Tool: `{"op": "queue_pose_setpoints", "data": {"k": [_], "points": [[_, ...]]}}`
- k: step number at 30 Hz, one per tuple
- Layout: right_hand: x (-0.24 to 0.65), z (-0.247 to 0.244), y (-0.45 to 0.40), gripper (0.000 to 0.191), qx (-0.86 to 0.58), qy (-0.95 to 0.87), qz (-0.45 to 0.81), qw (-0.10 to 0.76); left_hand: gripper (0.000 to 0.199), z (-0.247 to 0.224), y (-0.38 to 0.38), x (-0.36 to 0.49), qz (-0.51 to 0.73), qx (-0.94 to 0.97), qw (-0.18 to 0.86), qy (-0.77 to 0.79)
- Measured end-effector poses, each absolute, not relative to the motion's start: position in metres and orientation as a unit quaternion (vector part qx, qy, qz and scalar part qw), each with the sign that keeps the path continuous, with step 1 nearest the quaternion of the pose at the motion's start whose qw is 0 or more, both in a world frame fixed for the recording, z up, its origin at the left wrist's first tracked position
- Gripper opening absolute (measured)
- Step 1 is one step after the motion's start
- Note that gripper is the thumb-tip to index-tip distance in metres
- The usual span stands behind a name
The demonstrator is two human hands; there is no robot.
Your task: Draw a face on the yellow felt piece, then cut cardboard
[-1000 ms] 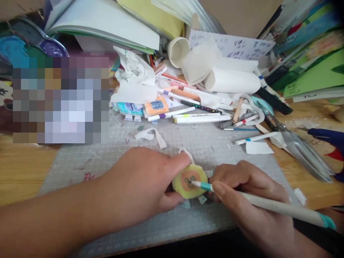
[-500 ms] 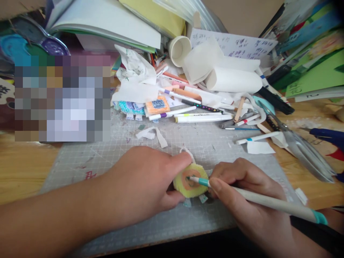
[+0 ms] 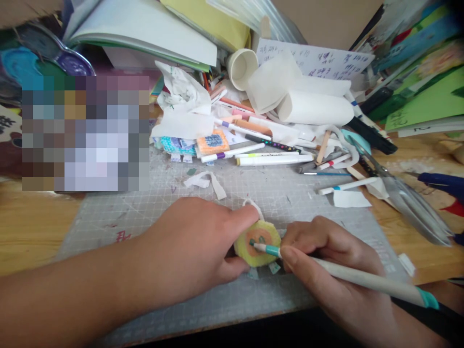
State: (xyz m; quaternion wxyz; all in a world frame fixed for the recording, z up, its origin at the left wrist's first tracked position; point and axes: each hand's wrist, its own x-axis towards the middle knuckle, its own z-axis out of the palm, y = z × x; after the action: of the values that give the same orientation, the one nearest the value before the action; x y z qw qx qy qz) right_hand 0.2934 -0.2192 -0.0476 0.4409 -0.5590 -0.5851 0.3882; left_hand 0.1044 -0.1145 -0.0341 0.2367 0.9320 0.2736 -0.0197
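Note:
A small rounded craft piece [image 3: 268,230], yellow at the rim with an orange middle and dark green marks, is held over the grey cutting mat [image 3: 145,203]. My left hand [image 3: 203,241] grips it from the left between thumb and fingers. Pale tabs stick out below it, and a white loop stands at its top. In my right hand [image 3: 326,261] is a white marker with a teal band and teal end [image 3: 362,275], pinched like a pen. Its tip touches the orange middle. The palm side of both hands is hidden.
Behind lie several markers [image 3: 275,159], crumpled paper [image 3: 184,92], a paper cup [image 3: 242,70] and a paper roll [image 3: 315,107]. Scissors [image 3: 409,203] are at the right. A torn paper strip [image 3: 206,181] lies on the mat. A blurred patch covers the left.
The marker tip has shifted slightly left and down on the orange middle, and my right hand has moved with it. Two dark green marks now show there. My left hand has stayed put.

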Motion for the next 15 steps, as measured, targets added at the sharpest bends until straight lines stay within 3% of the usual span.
{"op": "queue_pose_setpoints", "data": {"k": [15], "points": [[0.2912,-0.0507,-0.2176,0.016,-0.553,-0.537,0.402,0.494,0.025,-0.032,-0.1134,0.1029,-0.037,0.938,0.229,0.258]]}}
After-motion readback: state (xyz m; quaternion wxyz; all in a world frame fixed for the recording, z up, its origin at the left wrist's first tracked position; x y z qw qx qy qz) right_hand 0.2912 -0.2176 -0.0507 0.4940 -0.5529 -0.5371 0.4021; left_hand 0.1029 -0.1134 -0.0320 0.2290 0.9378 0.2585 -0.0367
